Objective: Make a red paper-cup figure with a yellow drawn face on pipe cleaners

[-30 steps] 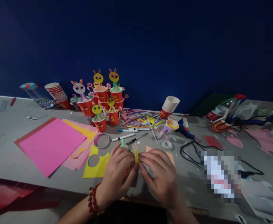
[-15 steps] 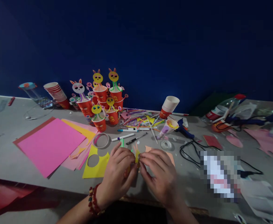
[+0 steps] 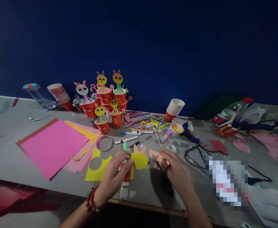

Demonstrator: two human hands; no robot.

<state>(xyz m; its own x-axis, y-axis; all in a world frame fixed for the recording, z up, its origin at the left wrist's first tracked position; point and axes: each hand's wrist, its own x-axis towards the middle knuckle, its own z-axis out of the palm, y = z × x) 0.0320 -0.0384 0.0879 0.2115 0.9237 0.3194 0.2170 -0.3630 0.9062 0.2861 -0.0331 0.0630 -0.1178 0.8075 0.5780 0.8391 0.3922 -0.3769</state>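
My left hand (image 3: 116, 172) pinches a yellow paper rabbit head (image 3: 139, 161) by its left edge; two peach ears (image 3: 143, 149) stand up from it. Just behind these fingers a red paper cup (image 3: 126, 174) is partly hidden, with green straws (image 3: 125, 145) showing above the hand. My right hand (image 3: 178, 169) has its fingers closed around the middle of black-handled scissors (image 3: 161, 166), whose blades point away to the upper left. Under the blades lies a peach paper scrap (image 3: 153, 153). A yellow sheet (image 3: 93, 175) with a round hole lies left of my left hand.
Finished rabbit cups (image 3: 103, 126) cluster at the back. Loose straws (image 3: 139, 122), pens (image 3: 126, 140) and tape rolls (image 3: 104, 143) lie ahead. Pink sheets (image 3: 53, 148) cover the left side. At right are a glue gun (image 3: 190, 134), black cable (image 3: 186, 155) and bottle (image 3: 231, 112).
My hands have moved apart. The yellow rabbit head, mostly hidden between them before, now shows in the left hand. My right hand has moved right, onto the scissors.
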